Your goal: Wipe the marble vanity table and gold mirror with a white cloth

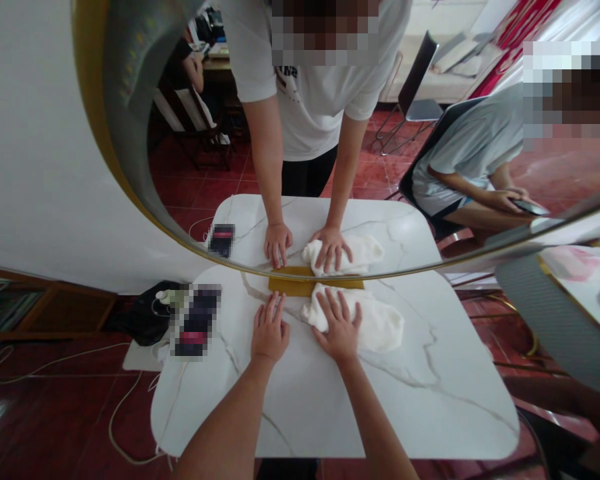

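Observation:
My left hand (269,330) lies flat on the white marble table (430,400), fingers stretched toward the mirror, holding nothing. My right hand (339,325) rests flat, fingers spread, on the left end of a crumpled white cloth (377,323). The cloth lies on the table just in front of the gold base (295,287) of a large round mirror (130,100). The mirror reflects both hands and the cloth.
A blurred dark phone (196,321) lies on the table's left side. A black bag (147,313) and white cables (125,407) lie on the red floor to the left. The mirror reflects a seated person (480,173) holding a phone, and chairs.

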Action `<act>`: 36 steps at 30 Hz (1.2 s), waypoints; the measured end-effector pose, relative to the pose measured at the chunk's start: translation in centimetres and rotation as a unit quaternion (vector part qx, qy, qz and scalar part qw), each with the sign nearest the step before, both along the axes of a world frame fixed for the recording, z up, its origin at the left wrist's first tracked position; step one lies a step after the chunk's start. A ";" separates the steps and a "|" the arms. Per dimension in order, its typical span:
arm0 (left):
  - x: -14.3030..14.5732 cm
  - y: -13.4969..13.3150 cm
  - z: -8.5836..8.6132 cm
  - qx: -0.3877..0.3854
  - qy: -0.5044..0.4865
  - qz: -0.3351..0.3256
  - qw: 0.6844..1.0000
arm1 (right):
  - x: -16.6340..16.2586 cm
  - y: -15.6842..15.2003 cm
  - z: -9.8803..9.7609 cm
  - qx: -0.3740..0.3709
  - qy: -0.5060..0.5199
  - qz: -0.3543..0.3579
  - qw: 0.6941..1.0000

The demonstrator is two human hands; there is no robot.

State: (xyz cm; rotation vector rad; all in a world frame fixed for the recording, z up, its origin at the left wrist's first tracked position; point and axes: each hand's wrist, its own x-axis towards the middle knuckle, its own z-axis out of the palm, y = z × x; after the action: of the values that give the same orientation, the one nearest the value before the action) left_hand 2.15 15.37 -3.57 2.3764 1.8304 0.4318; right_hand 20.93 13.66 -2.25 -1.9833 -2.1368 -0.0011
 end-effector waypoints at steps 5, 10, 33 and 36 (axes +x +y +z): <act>-0.1 0.0 0.1 0.002 0.003 -0.008 1.000 | -3.5 0.9 0.2 -0.011 0.004 0.048 0.999; -0.2 0.1 -0.1 -0.001 0.002 -0.008 1.000 | -3.2 0.8 0.2 -0.010 0.016 0.076 0.997; -0.1 0.0 0.2 -0.006 -0.006 -0.003 1.000 | -1.9 0.5 0.1 -0.004 0.022 0.052 0.998; -0.1 0.0 0.5 -0.013 -0.003 -0.006 1.000 | -3.6 0.8 0.1 -0.012 0.023 0.087 0.996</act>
State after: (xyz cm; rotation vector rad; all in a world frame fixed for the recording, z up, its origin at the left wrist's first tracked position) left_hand 2.06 15.33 -3.06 2.3644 1.8075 0.4104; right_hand 17.32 14.46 -2.10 -1.7844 -2.2821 0.0977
